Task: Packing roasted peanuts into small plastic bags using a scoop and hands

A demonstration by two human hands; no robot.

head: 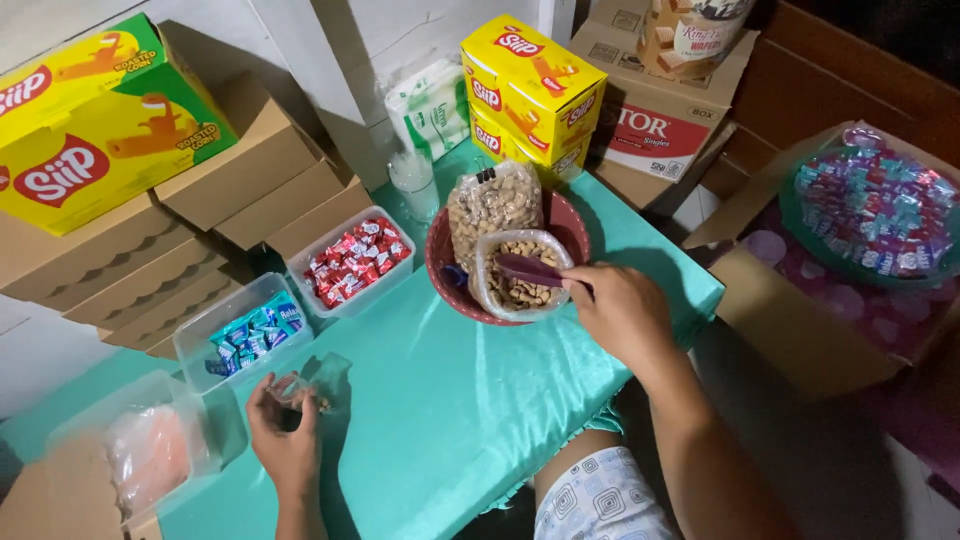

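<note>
Right hand (620,312) closed around a purple scoop (527,268), pinching its handle, tip dipped into an open bag of peanuts (517,275) just ahead of the hand. Bag propped inside a red bowl (572,222), probably to keep it upright and catch spills. Left hand (287,437) curled around a small clear bag (300,388), fingers pinching its mouth, maybe holding it open, with a few nuts inside. Resting low on the green counter (450,400). Just past the left hand, a tub of blue candies (255,328); farther on, a tub of red candies (355,260).
</note>
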